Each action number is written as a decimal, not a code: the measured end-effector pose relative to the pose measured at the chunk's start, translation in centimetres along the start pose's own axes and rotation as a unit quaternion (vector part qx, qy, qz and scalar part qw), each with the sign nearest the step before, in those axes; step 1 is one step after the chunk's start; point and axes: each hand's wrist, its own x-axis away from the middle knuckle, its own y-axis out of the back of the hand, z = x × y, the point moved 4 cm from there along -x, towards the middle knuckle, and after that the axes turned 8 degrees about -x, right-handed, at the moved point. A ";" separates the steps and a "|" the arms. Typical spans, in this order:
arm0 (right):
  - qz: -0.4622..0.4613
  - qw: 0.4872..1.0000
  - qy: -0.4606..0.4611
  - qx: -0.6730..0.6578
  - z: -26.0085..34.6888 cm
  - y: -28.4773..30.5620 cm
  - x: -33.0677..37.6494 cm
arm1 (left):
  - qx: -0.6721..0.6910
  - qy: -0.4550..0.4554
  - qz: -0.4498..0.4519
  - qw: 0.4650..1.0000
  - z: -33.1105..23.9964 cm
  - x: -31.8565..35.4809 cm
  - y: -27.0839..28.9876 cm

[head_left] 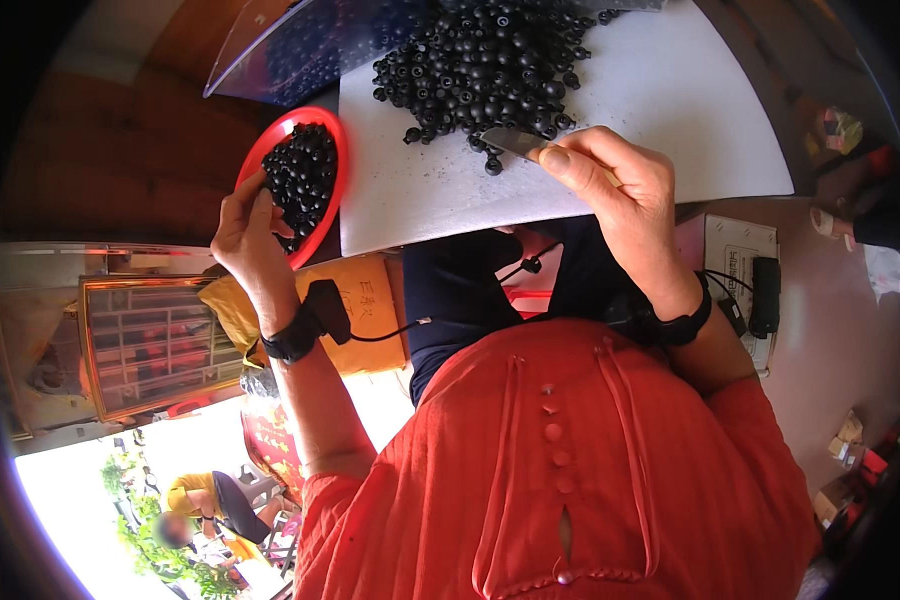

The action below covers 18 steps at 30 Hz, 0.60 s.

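My right hand point(620, 185) grips a small knife point(512, 140), its short grey blade pointing left over the near edge of a heap of small black round parts point(480, 75). Some of those parts show a hollow or ring-like opening. The heap lies on a white board point(680, 110). To the left, my left hand point(248, 232) is at the rim of a red basin point(341, 165), thumb and finger bent close together over similar black parts point(303, 180) inside. Whether a part sits between those fingertips is hidden.
A clear plastic panel point(280, 55) stands at the board's far left. Tiny dark crumbs dot the board. A cardboard box point(370, 310) is below the basin. At right lies a white box with a black device point(765, 298). Another person point(215, 500) sits outside at lower left.
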 end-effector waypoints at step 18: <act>-0.004 0.999 0.031 0.004 -0.6 -0.3 0.3 | -0.189 -0.259 0.169 0.932 -7.9 8.6 -14.2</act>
